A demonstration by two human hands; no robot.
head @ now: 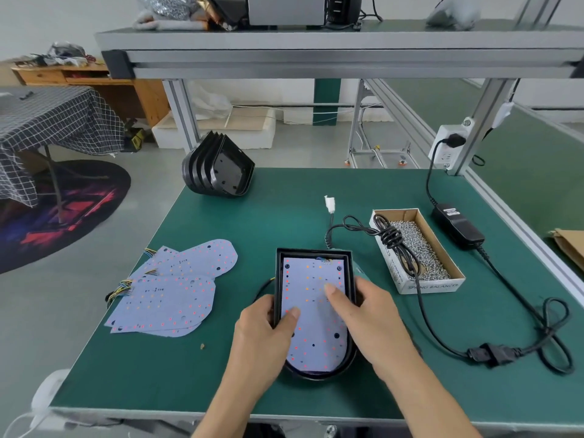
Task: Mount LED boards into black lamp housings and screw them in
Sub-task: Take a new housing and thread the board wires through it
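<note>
Both hands worked one black lamp housing (279,279) near front edge of green bench (284,216). Left hand (268,330) gripped housing's left wall, thumb pressed on LED board (313,311) seated inside. Right hand (363,314) clasped right wall, thumb also on board. Spare boards (170,292) lay left, apart. Screw box (417,248) and tangled power cord (442,327) lay right. Stacked housings (218,169) sat at far-left corner; open mat between.

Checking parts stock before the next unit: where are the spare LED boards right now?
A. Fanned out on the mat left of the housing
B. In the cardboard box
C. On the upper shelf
A: the spare LED boards lie fanned on the green mat, left of the housing that both hands hold.
</note>
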